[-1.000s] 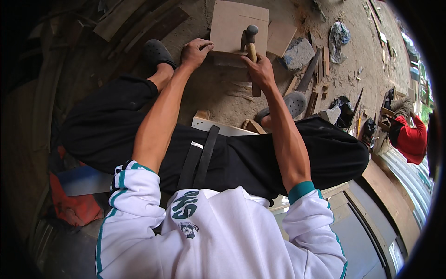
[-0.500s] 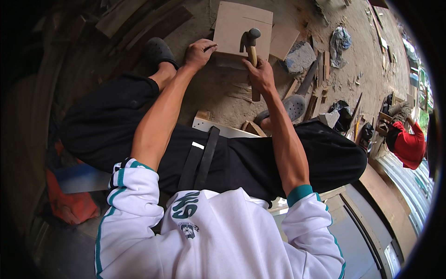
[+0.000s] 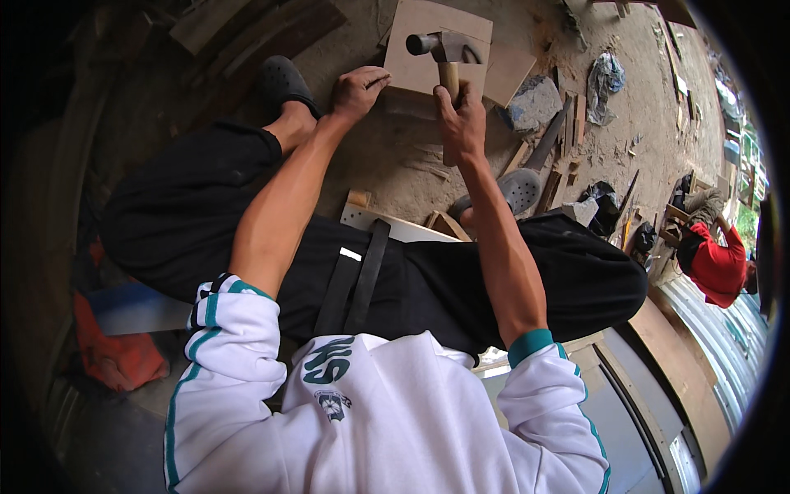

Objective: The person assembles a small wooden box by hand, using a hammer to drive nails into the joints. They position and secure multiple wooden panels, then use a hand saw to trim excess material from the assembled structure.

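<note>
My right hand (image 3: 462, 123) is wrapped round the wooden handle of a claw hammer (image 3: 448, 72). Its dark metal head is raised over a pale square wooden board (image 3: 411, 72), turned sideways with the striking face to the left. My left hand (image 3: 360, 90) is closed in a pinch at the board's left edge. Whatever its fingertips hold, if anything, is too small to make out. Under the board's near edge lies shadow, and what supports it is hidden. A second wooden piece (image 3: 506, 72) shows beside the board on the right.
Right of the board lie a grey stone block (image 3: 532, 104), a handsaw (image 3: 553, 136), wood scraps (image 3: 579, 119) and a crumpled plastic bag (image 3: 606, 76). Planks (image 3: 255, 41) lie at the far left. A person in red (image 3: 714, 263) is at the far right.
The hammer has swung round in my right hand: its head now points left instead of toward me, and sits slightly higher in view. My left hand stays pinched at the board's edge.
</note>
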The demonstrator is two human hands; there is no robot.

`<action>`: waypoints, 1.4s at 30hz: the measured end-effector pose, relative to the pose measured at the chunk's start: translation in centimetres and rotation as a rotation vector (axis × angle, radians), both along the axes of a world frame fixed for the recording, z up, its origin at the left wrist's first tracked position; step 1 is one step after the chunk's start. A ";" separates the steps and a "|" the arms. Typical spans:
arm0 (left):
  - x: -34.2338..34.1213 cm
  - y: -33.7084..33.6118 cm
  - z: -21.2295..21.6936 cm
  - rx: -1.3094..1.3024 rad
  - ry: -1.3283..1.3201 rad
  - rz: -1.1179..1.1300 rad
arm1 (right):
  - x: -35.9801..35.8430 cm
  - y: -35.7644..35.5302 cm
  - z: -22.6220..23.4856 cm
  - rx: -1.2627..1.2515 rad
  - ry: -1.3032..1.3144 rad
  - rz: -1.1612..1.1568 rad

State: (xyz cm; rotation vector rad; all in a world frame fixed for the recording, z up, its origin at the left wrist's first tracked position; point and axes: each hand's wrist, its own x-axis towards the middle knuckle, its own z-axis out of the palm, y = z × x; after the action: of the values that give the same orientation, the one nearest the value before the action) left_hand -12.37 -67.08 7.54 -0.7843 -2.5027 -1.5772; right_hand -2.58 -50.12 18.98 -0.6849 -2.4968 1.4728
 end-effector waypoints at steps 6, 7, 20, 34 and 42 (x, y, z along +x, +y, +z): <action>-0.1 -0.3 -0.2 -0.011 -0.008 -0.028 | -0.6 0.1 0.7 0.019 -0.062 0.054; -0.1 -0.3 -0.3 -0.024 -0.004 -0.027 | -0.5 0.2 0.4 0.078 -0.055 0.102; -0.1 -0.4 0.1 -0.034 0.013 -0.106 | 0.5 -1.7 -2.6 0.289 -0.091 0.299; 0.5 -0.2 -0.4 -0.035 0.013 -0.032 | 0.8 -1.6 -2.3 0.316 -0.074 0.248; 0.5 -0.3 -0.3 -0.135 -0.048 -0.041 | 1.1 -1.2 -2.8 0.289 -0.060 0.280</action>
State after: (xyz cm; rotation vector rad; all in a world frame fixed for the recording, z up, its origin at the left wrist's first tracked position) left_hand -11.90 -67.35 7.21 -0.8284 -2.6675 -1.4678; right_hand -1.49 -51.31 16.16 -0.3449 -2.8656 1.1395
